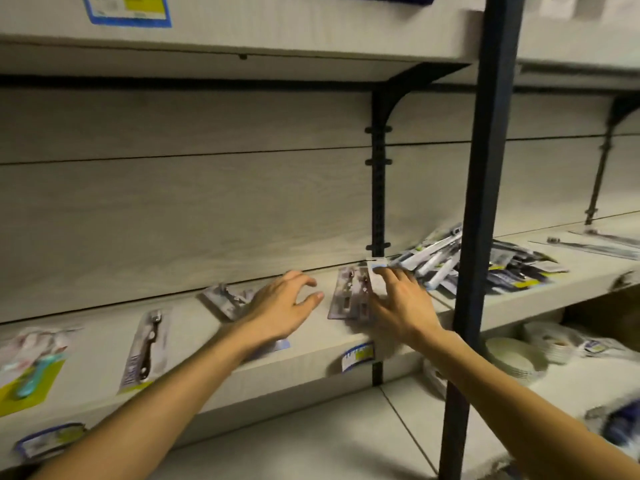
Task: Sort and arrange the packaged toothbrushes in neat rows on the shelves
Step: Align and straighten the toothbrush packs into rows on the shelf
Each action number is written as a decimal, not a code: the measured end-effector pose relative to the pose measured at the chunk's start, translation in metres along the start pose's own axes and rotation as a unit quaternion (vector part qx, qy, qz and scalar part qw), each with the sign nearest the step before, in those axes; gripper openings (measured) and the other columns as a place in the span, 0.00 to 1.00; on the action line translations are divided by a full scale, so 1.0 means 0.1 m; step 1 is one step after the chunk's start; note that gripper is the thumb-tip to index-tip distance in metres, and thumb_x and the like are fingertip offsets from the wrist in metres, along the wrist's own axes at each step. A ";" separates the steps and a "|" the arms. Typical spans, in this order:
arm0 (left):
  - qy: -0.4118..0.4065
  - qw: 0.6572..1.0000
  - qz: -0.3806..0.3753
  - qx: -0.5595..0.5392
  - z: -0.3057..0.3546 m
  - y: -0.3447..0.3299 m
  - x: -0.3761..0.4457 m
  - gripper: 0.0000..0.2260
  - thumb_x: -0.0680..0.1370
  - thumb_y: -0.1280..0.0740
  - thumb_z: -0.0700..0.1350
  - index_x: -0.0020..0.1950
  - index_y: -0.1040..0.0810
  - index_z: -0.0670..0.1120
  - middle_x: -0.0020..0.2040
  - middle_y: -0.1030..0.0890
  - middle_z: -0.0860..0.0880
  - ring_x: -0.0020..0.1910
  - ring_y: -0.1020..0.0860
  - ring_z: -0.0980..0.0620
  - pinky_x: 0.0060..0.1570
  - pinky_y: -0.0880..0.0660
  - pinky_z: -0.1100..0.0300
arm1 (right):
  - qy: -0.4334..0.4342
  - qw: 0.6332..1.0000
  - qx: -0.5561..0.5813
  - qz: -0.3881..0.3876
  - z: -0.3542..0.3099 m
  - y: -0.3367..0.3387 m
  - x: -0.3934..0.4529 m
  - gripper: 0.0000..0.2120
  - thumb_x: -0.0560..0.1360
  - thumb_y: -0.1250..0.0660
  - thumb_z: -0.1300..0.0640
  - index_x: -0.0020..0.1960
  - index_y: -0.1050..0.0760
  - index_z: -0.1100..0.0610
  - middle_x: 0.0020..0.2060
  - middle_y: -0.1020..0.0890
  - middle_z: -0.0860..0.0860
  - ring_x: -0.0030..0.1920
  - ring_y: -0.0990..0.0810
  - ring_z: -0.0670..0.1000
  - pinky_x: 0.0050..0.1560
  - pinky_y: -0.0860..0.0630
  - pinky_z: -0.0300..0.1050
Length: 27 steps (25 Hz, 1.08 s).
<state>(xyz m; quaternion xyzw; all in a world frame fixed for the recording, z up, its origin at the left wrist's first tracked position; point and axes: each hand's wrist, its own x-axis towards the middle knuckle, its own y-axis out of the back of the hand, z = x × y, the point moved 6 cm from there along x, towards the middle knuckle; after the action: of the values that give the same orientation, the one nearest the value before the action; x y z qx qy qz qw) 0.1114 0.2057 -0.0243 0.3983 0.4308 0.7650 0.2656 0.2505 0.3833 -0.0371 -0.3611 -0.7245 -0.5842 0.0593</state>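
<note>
Both hands reach over the shelf (311,344): the left hand (280,306) hovers with loose, empty fingers, covering part of a pack (227,299), while the right hand (398,303) rests spread fingers on a blurred two-brush pack (348,296). The heap of toothbrush packs (450,261) beyond is smeared and partly hidden by the dark post (485,202).

head view | single camera | looks forward and slightly down | close to shelf (207,348) | no second view

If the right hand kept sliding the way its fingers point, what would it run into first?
Probably the small white tag at the foot of the black upright, right by the right hand's fingertips; then the back wall. The loose pile of packaged toothbrushes lies just to the right. Blur makes depth uncertain.
</note>
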 end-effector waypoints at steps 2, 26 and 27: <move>0.004 1.000 -0.001 0.010 0.21 -0.23 0.22 0.20 0.81 0.39 0.60 0.69 0.26 0.52 0.70 0.26 0.53 0.67 0.27 0.51 0.64 0.28 0.53 | -0.023 0.999 0.005 -0.023 0.25 -0.01 0.07 0.29 0.79 0.39 0.40 0.75 0.36 0.52 0.71 0.29 0.55 0.72 0.34 0.56 0.72 0.37 0.52; 0.180 0.975 0.075 -0.109 0.03 -0.78 0.48 0.18 0.81 0.38 0.61 0.42 0.18 0.50 0.32 0.20 0.51 0.34 0.21 0.44 0.33 0.32 0.56 | 0.059 0.994 -0.051 -0.071 0.42 -0.30 0.00 0.31 0.74 0.60 0.45 0.69 0.31 0.53 0.71 0.33 0.55 0.75 0.38 0.60 0.76 0.49 0.65; 0.191 0.969 0.087 -0.133 0.02 -0.74 0.45 0.17 0.81 0.37 0.60 0.44 0.18 0.51 0.34 0.18 0.51 0.36 0.20 0.45 0.35 0.31 0.56 | 0.030 0.999 0.024 -0.035 0.46 -0.28 0.01 0.32 0.73 0.61 0.46 0.69 0.31 0.52 0.66 0.28 0.54 0.72 0.32 0.56 0.76 0.45 0.60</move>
<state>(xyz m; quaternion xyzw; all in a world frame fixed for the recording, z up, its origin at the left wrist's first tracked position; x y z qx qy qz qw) 0.0932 0.2769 -0.0710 0.2418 0.3313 0.8976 0.1616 0.2486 0.4226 -0.0734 -0.3163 -0.7482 -0.5791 0.0696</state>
